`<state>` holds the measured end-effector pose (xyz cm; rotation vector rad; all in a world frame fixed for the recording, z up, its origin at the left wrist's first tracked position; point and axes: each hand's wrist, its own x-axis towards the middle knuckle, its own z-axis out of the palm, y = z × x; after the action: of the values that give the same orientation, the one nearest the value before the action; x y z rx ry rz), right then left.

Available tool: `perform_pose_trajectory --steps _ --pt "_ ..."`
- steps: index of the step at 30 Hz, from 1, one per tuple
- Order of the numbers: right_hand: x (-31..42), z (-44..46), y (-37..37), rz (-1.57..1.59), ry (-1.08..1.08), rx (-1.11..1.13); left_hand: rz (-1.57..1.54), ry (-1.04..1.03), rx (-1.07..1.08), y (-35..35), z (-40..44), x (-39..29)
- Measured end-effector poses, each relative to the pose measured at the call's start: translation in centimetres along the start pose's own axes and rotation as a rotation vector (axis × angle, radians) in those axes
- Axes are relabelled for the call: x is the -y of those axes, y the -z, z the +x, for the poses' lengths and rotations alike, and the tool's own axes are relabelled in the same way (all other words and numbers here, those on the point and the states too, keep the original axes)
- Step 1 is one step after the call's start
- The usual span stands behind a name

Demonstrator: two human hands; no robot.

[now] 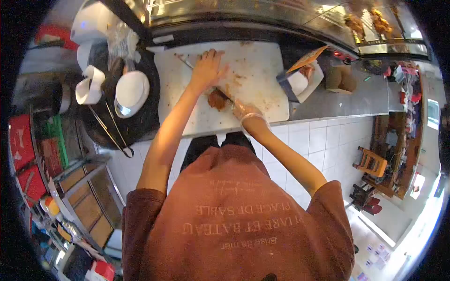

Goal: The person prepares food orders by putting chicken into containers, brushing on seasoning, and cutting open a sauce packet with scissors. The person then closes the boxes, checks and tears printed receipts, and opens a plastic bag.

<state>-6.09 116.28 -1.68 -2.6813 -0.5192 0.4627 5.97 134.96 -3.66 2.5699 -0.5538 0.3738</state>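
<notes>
My right hand (248, 114), in a clear plastic glove, is closed on the handle of a knife (224, 94). Its dark blade points up and left across the white cutting board (267, 61). Beside the blade, near the board's lower middle, lies a reddish-brown piece of cooked meat (217, 100). My left hand (207, 71) is stretched flat above the meat, fingers slightly apart and a little blurred. A thin line beyond the left hand lines up with the blade; whether it is the knife's tip, I cannot tell. Brown crumbs and juice are scattered over the board.
Left of the board, a round black surface holds a white oval scale-like object (132, 93), a white holder (90, 85) and metal tongs (110, 126). To the right stand an open paper box (302, 77) and a brown block (341, 78). A glass display case (323, 21) borders the back.
</notes>
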Motion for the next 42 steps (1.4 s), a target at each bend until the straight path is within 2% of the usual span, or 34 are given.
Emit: perform_pose_trajectory --steps 1,3,4,7,10,12,14,16,19,22,25,28,30,32,34,35,36,37,38,39,42 --pt "0.0 0.5 1.1 -0.071 -0.020 0.037 0.006 -0.016 -0.011 -0.1 0.9 0.7" --pt "0.0 1.5 3.6 -0.210 -0.057 0.137 -0.086 0.007 -0.170 0.5 2.0 1.0" --pt "0.9 1.1 7.2 -0.334 0.042 0.140 -0.162 0.045 -0.235 2.0 2.1 0.3" --pt "0.4 3.1 11.3 -0.417 -0.018 0.239 -0.296 0.133 -0.372 5.4 0.8 -1.7" --pt "-2.6 5.0 8.3 -0.347 0.114 -0.157 -0.374 0.167 -0.414 7.0 -1.6 -2.5" --pt "-2.9 5.8 5.4 -0.398 0.275 -0.429 -0.424 0.286 -0.357 8.1 -4.3 -3.6" --pt "-3.2 6.9 2.3 -0.564 0.496 -0.407 -0.436 0.367 -0.348 9.2 -6.5 -4.9" --pt "1.1 6.3 1.2 -0.069 0.214 -0.277 -0.399 0.407 -0.361 9.5 -8.6 -5.6" --pt "1.4 7.4 -0.7 0.086 0.119 -0.107 -0.377 0.494 -0.385 10.1 -10.8 -6.3" --pt "1.2 4.8 0.0 -0.193 0.105 -0.175 -0.355 0.535 -0.427 10.4 -11.9 -6.7" --pt "-1.5 0.4 3.3 -0.314 0.109 -0.579 -0.406 0.597 -0.461 10.9 -12.4 -7.1" --pt "-4.1 -2.2 12.6 0.114 -0.107 -0.913 -0.434 0.634 -0.469 11.6 -11.7 -8.0" --pt "-6.9 -2.4 14.4 0.144 -0.268 -0.960 -0.471 0.626 -0.420 11.6 -11.2 -8.7" --pt "-10.8 -1.1 14.1 -0.102 -0.416 -0.846 -0.543 0.596 -0.358 11.0 -10.1 -9.4" --pt "-7.9 -0.7 16.2 -0.023 -0.229 -0.984 -0.751 0.629 -0.102 11.1 -8.5 -12.0" --pt "-6.6 -0.8 16.5 0.020 -0.136 -1.039 -0.882 0.564 0.073 11.7 -7.4 -14.1" --pt "-6.5 -0.7 15.4 0.185 -0.165 -0.998 -1.071 0.429 0.300 11.5 -6.8 -15.5" --pt "-6.4 -0.5 14.2 0.346 -0.201 -0.965 -1.306 0.474 0.534 11.9 -5.9 -18.1" --pt "-4.0 -0.1 14.7 0.324 -0.245 -0.958 -1.496 0.407 0.541 10.6 -6.1 -19.9" --pt "-2.3 0.3 14.9 0.300 -0.285 -0.951 -1.520 0.288 0.560 10.3 -5.5 -21.5" --pt "-0.5 0.9 14.8 0.543 -0.120 -1.004 -1.494 0.213 0.326 8.0 -5.3 -22.7"
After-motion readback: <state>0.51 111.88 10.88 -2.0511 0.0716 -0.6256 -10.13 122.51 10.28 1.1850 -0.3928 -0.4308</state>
